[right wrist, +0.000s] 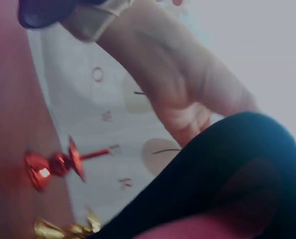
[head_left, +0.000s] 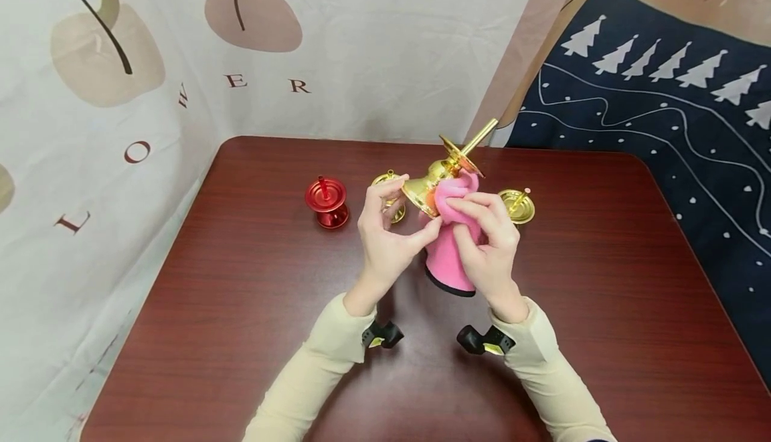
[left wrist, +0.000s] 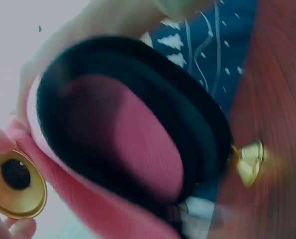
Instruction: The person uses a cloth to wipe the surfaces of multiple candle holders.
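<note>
In the head view a gold candlestick (head_left: 436, 176) is raised and tilted, its spike toward the back right. My left hand (head_left: 385, 244) pinches its flared base at the rim between thumb and fingers. With bunched fingertips, my right hand (head_left: 492, 248) grips a pink cloth (head_left: 448, 264) with a black hem, held against the candlestick's body. The cloth hangs down as a loose tube. In the left wrist view its black-edged opening (left wrist: 205, 132) faces the camera, and the hollow underside of the candlestick base (left wrist: 36, 191) shows beside it.
A red candlestick (head_left: 330, 217) stands on the brown table (head_left: 265, 295) to the left. Another gold one (head_left: 397, 214) is partly hidden behind my left hand, and a third gold one (head_left: 519, 211) stands beyond my right hand. Printed curtains hang behind the table's back edge.
</note>
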A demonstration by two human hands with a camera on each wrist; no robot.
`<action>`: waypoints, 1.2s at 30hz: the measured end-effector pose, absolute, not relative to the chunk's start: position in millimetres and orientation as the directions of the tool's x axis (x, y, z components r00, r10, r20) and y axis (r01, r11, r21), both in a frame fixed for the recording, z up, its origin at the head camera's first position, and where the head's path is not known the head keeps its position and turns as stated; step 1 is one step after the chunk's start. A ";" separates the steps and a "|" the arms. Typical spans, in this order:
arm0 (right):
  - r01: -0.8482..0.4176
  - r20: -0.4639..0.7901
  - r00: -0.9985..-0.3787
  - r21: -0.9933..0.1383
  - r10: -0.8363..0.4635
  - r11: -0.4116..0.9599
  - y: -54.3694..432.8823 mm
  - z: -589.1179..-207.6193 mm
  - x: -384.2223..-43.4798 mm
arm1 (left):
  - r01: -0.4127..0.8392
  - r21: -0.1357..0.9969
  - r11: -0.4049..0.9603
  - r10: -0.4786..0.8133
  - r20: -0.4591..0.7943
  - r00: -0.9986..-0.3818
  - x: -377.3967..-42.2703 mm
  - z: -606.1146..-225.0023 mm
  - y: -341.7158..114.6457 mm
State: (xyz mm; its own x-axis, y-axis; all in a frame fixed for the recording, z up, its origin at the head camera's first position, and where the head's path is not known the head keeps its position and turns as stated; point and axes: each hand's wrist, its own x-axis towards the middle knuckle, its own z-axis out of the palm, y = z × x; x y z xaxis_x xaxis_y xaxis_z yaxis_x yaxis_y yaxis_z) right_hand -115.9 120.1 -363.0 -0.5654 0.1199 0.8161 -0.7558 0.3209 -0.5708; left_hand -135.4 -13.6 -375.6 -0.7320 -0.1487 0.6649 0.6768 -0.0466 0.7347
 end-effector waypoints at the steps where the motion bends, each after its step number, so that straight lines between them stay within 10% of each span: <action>1: -0.736 0.784 -0.601 -0.619 0.158 0.274 120.8 -365.8 -116.5 | 0.635 0.766 -0.105 -0.141 0.621 -0.771 -134.8 -374.1 -13.2; 12: -0.314 0.246 -0.917 -0.930 0.313 -0.189 127.0 -369.2 -123.5 | 0.306 0.824 -0.477 0.000 0.348 -0.938 -135.9 -369.0 -11.7; 23: -0.161 0.125 -0.974 -0.968 0.186 -0.193 140.9 -356.0 -142.0 | 0.159 0.883 -0.441 0.103 0.226 -0.969 -133.5 -365.9 -13.2; 36: -0.127 0.129 -0.990 -0.991 0.060 0.027 145.5 -356.2 -122.0 | 0.282 0.825 -0.490 -0.022 0.312 -0.950 -138.3 -372.0 -10.4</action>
State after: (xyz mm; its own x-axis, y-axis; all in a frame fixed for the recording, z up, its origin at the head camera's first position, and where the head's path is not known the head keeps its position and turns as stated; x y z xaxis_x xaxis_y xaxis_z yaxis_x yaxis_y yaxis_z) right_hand -122.0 145.5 -356.2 -0.9899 0.0597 0.1287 -0.1273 0.0271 -0.9915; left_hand -138.3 -10.4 -372.0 -0.9499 -0.0217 0.3118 0.2819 -0.4904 0.8247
